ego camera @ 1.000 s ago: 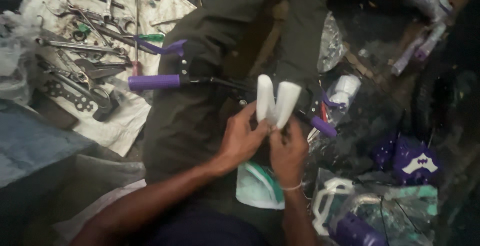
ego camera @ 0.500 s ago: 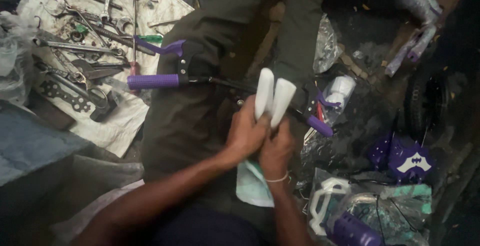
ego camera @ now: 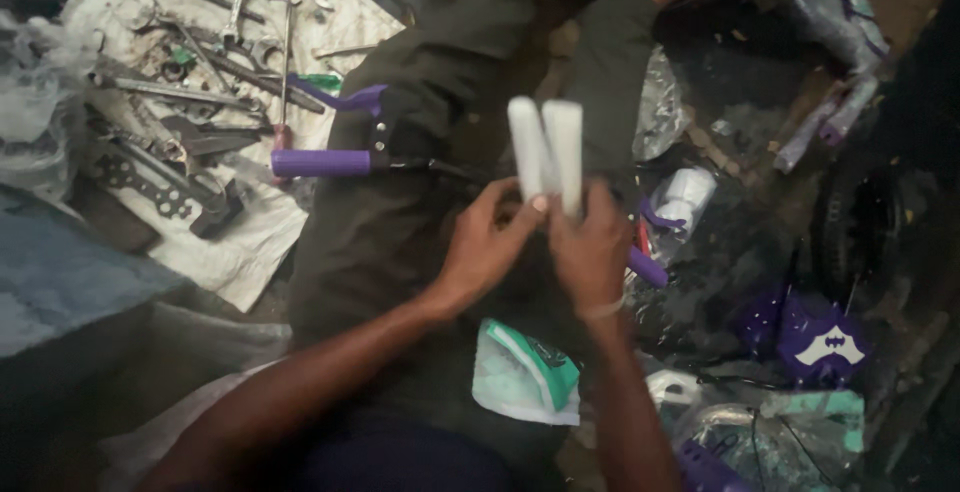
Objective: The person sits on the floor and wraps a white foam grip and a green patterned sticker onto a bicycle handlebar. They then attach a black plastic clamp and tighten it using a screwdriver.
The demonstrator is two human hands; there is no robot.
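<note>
Over my lap, my left hand (ego camera: 482,248) and my right hand (ego camera: 590,252) together hold two white tube-shaped pieces (ego camera: 547,152) upright, side by side and touching. Left fingers pinch the lower end of the left tube; the right hand wraps the base of the right one. A purple handlebar grip with a brake lever (ego camera: 330,157) lies across my left thigh, its black cable running toward my hands. My dark trousers (ego camera: 400,222) stretch away to my feet at the top.
A pale cloth (ego camera: 250,242) on the left bears several spanners and metal tools (ego camera: 190,82). A green-and-white bag (ego camera: 525,372) lies by my right wrist. Purple and white plastic bike parts (ego camera: 810,337) and wrapped pieces (ego camera: 685,197) crowd the dark ground on the right.
The two white tubes have come closer together and now stand parallel and upright. My hands stay clasped at their bases, and the view has tilted slightly downward.
</note>
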